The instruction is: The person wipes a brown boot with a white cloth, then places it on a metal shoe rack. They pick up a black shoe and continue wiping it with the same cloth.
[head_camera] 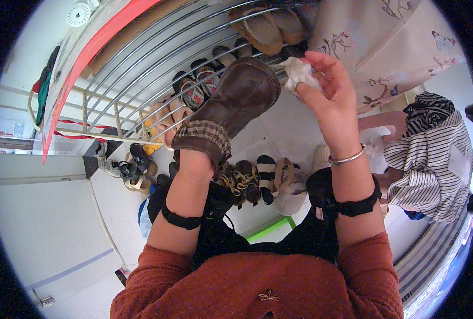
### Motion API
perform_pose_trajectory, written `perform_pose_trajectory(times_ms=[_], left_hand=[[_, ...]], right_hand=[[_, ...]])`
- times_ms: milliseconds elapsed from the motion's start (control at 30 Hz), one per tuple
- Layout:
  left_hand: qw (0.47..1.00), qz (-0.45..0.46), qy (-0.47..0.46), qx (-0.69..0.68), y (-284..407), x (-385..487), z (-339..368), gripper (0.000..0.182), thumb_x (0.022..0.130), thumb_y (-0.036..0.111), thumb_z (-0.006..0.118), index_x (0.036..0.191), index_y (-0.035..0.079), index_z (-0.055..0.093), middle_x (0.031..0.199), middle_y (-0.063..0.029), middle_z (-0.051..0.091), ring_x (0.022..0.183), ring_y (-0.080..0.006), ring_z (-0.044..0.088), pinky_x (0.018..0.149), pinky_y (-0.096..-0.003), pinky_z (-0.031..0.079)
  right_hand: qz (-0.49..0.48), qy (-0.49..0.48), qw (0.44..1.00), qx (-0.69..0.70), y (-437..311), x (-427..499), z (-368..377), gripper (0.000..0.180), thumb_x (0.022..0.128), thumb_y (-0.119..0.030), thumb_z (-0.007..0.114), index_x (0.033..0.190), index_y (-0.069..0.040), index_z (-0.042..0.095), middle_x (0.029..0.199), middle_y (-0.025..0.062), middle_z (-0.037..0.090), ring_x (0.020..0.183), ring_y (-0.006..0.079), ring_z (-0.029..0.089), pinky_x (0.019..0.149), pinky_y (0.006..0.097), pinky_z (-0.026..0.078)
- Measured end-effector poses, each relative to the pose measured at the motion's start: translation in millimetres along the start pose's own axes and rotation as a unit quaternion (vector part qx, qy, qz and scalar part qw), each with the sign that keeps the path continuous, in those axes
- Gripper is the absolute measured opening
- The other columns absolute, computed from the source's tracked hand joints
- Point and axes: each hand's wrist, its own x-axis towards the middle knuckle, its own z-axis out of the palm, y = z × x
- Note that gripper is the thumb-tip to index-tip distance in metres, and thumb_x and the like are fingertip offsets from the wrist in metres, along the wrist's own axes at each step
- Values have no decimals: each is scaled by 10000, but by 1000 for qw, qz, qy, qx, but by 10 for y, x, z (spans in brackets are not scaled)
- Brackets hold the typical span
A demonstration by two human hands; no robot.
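A brown leather ankle boot (240, 93) with a checked cloth lining at its folded cuff is held up in front of me, toe pointing away to the upper right. My left hand (195, 164) is pushed into the boot's opening and supports it from inside; only the wrist shows, so the fingers are hidden. Between thumb and fingers, my right hand (328, 89) pinches a crumpled white tissue (298, 75). The tissue is beside the boot's toe; whether they touch is hard to tell.
A metal-rod shoe rack (118, 79) holds tan slippers (260, 30) and embroidered shoes (194, 91). Several shoes and sandals (266, 175) stand on the tiled floor below. A floral curtain (380, 52) hangs at upper right, above striped clothing (432, 159). A green-edged box (272, 231) lies between my knees.
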Motion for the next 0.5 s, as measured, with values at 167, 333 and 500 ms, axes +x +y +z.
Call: perform_pose_trajectory(times_ms=[167,333,500], left_hand=[[559,103,-55,821,69,-237,333,475,991,356,326,1335,79,500,1362,-117,522,1239,-265,483,1076,-370,346],[390,174,-56,903,16,-397,528,444,984,347,356,1287,81,543,1314,-130,561,1202,-273,517,1050,-389,376],[985,-32,-98,-139,-59,-275,424,639,935,569,404,1273,46,548,1275,-169,584,1178,-331,544,1046,-444,403]], right_hand=[[-42,-21,999,6,-81,-37,14,227,807,-12,684,1021,-17,609,953,45,647,856,129,614,760,247,497],[-135,-22,978,-155,-24,-14,35,106,867,-63,667,959,-25,629,885,13,627,814,78,569,723,221,464],[-101,-10,987,-124,10,-64,96,94,906,-83,650,970,-21,621,892,-20,612,801,39,535,709,195,452]])
